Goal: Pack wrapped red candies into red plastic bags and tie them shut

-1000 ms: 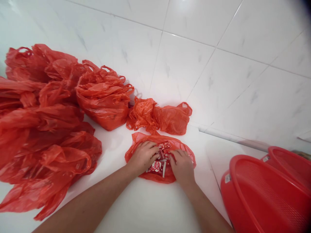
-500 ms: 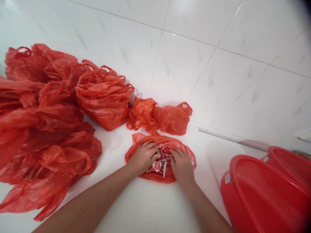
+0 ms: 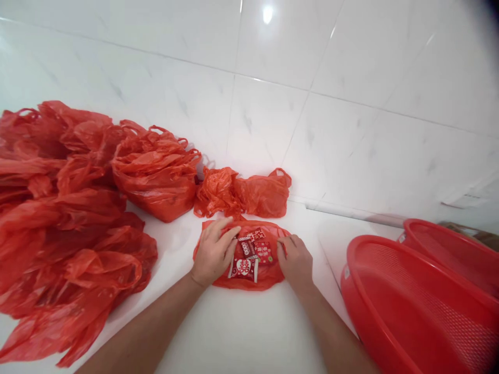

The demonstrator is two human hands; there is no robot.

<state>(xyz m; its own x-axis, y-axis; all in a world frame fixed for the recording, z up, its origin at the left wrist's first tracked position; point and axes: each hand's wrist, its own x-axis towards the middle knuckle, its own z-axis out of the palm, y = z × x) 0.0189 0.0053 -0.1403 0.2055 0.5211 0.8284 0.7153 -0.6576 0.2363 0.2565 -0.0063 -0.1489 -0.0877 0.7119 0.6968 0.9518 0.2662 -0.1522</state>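
Packets lie between my hands in the bag, long side left-right; left hand's loosely spread, right hand's curled at the rim, grip unclear.

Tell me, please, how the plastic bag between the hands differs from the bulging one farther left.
The flat bag lies low; the bulging bag stands taller. Printed packets show in the flat bag; the bulging bag hides its contents. Both are red plastic.
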